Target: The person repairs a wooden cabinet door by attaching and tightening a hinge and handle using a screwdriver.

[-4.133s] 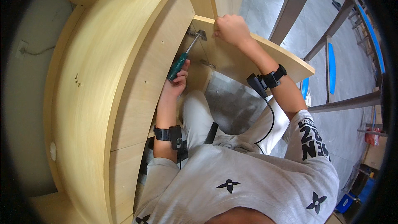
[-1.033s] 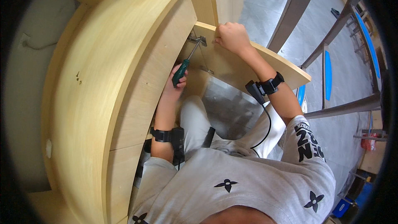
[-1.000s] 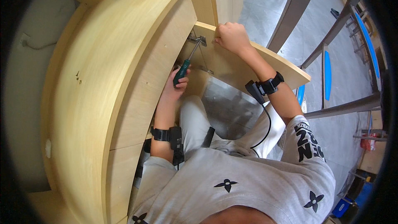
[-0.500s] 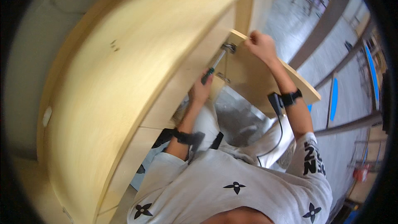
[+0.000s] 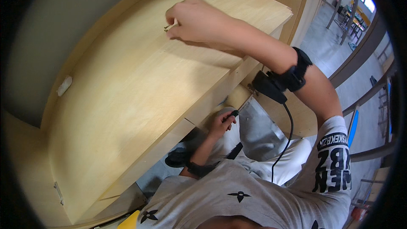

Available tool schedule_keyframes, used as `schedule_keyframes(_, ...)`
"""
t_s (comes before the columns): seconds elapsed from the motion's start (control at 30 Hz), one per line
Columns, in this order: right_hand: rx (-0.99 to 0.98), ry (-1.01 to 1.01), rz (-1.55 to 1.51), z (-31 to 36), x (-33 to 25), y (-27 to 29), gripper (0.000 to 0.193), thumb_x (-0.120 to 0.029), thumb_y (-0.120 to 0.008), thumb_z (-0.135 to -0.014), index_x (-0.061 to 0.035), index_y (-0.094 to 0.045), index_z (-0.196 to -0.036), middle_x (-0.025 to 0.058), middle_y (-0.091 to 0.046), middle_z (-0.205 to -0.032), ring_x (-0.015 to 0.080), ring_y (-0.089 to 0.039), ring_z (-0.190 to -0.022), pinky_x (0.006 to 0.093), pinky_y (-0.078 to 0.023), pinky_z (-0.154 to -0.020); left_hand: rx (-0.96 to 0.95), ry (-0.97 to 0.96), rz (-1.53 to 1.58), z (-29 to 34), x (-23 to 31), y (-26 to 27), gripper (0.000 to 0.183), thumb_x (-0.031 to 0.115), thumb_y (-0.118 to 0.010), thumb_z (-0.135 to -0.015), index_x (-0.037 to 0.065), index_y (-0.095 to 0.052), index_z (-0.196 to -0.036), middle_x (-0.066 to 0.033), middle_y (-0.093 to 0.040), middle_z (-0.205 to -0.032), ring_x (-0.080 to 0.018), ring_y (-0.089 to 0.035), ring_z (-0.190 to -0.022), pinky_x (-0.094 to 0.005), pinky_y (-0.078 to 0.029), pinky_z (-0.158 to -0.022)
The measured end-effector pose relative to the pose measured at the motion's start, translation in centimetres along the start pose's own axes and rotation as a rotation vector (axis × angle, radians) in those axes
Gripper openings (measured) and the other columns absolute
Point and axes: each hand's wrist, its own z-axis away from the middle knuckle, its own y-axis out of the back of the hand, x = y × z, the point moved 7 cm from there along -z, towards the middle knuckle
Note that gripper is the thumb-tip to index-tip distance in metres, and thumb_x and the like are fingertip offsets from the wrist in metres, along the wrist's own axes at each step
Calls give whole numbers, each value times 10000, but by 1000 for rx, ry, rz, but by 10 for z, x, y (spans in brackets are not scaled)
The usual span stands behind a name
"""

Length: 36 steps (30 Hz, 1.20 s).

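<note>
My right hand (image 5: 190,21) reaches over the pale wooden desktop (image 5: 127,89), its curled thumb and fingertips apart around several small screws (image 5: 165,29). The screws lie on the wood beside the fingertips, and some may be hidden under the hand. Below the desk's front edge, my left hand (image 5: 222,124) is closed on the dark green handle of a screwdriver (image 5: 233,113). The screwdriver's shaft points up and right toward an open cabinet door (image 5: 288,116). A metal hinge (image 5: 251,88) at the door is partly hidden by my right forearm's wrist gear.
A white oblong object (image 5: 64,86) rests by the raised back edge of the desktop. A black cable (image 5: 291,131) hangs from the device on my right forearm. Metal frames (image 5: 360,63) stand at the right. Something yellow (image 5: 130,220) shows at the bottom.
My right hand has left the cabinet door's upper edge and moved left over the desktop to the screws. My left hand has drawn the screwdriver down and away from the hinge. The view has shifted.
</note>
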Motion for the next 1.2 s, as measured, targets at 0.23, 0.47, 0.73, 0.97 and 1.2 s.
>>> schedule_keyframes(0.23, -126, 31, 34, 26, -6, 0, 136, -98, -602, -761, 20, -569, -702, 160, -584, -664, 319, -568, -633, 375, -453, -626, 195, 15, 38, -6, 9, 24, 238, 271, -555, -891, 35, -585, -904, -16, -578, -761, -66, -467, -569, -209, -361, -501)
schedule_keyframes(0.47, 198, -495, -842, 226, 84, 32, 155, -91, -652, -819, 28, -652, -918, 55, -633, -703, 103, -597, -592, 230, -496, -533, 145, 31, 218, -3, 13, 12, 245, 262, -546, -898, 23, -562, -949, -31, -555, -781, -80, -461, -544, -207, -344, -477)
schedule_keyframes(0.73, 640, -988, -1414, 343, 183, -117, 161, -95, -560, -884, 50, -588, -947, 102, -626, -859, 158, -627, -775, 248, -514, -675, -83, 57, 320, -15, 14, -42, 261, 233, -518, -919, 9, -545, -1049, -34, -541, -813, -67, -436, -554, -194, -329, -491)
schedule_keyframes(0.97, 648, -932, -1670, 322, 171, -128, 162, -113, -481, -925, 30, -529, -984, 145, -607, -947, 262, -631, -893, 341, -528, -797, -141, 28, 325, -15, 16, -42, 347, 281, -539, -909, -5, -511, -1104, -42, -523, -779, -81, -424, -546, -193, -328, -479)
schedule_keyframes(1.2, 664, -894, -1712, 321, 175, -128, 186, -101, -487, -920, 51, -502, -1026, 175, -612, -956, 306, -632, -916, 350, -532, -795, -140, -1, 303, -20, 15, -37, 357, 275, -547, -906, -6, -524, -1125, -44, -526, -782, -71, -409, -526, -191, -317, -452)
